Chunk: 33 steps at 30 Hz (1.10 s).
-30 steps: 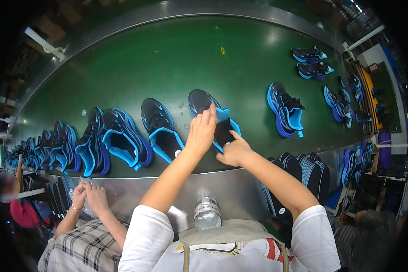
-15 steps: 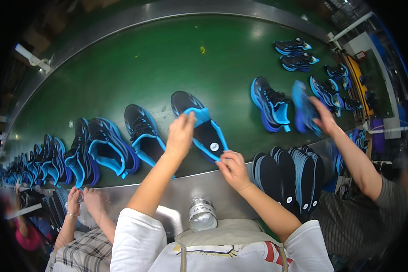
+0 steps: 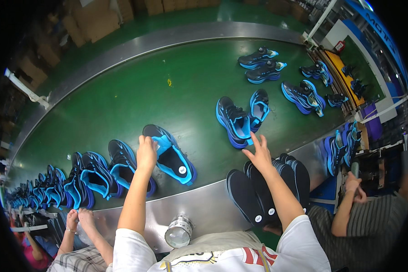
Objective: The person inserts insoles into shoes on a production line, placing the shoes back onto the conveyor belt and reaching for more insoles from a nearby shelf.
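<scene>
The left hand pinches the tongue of a black-and-blue shoe on the green belt — a hard tug could skew it — while the right hand, fingers spread by a second shoe, might nudge that one into its neighbour.

Black-and-blue sneakers lined a green tabletop, closely rowed at left and scattered at right, while black insoles overlapped its metal edge.

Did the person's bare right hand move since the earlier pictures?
Yes, the right hand moved rightward: earlier it was left of the flat, black, rounded insoles; now it is just past their far ends.
</scene>
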Motion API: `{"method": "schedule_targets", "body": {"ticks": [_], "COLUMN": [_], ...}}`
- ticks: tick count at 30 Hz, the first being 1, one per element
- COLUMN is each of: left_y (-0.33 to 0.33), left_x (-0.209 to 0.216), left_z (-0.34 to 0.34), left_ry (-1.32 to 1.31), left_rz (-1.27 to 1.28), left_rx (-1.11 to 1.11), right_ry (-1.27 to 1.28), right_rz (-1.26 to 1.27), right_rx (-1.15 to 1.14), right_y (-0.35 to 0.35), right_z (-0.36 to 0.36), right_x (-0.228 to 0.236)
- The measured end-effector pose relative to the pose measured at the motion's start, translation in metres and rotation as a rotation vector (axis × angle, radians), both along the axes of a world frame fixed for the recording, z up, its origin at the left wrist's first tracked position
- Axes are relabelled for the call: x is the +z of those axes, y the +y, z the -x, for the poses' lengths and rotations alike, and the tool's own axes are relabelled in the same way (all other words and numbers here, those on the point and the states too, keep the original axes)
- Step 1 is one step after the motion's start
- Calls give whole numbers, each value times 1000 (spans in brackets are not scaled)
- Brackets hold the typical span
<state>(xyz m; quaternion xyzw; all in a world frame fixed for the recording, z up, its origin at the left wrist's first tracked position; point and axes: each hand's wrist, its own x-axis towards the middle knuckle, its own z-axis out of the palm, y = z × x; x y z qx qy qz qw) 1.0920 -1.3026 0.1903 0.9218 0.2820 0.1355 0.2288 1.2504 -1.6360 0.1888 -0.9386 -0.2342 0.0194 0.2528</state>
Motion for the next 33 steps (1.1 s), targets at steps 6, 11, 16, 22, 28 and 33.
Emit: {"method": "schedule_targets", "body": {"ticks": [6, 11, 16, 22, 28, 33], "left_y": [-3, 1, -58, -145, -211, -216], "left_x": [-2, 10, 76, 81, 19, -2], "left_z": [-2, 23, 66, 155, 203, 198], "left_ry": [228, 26, -28, 267, 68, 25], "left_rz": [-389, 243, 1297, 736, 73, -178], "left_rx": [-171, -231, -71, -100, -73, -85], "right_ry": [209, 801, 818, -349, -22, 15], "right_rz": [-284, -819, -963, 21, 547, 683], "right_rx": [346, 166, 268, 167, 76, 217], "right_y": [25, 48, 39, 42, 61, 60], "right_z": [-72, -82, -66, -74, -81, -100], "right_x": [-13, 47, 76, -14, -12, 8]}}
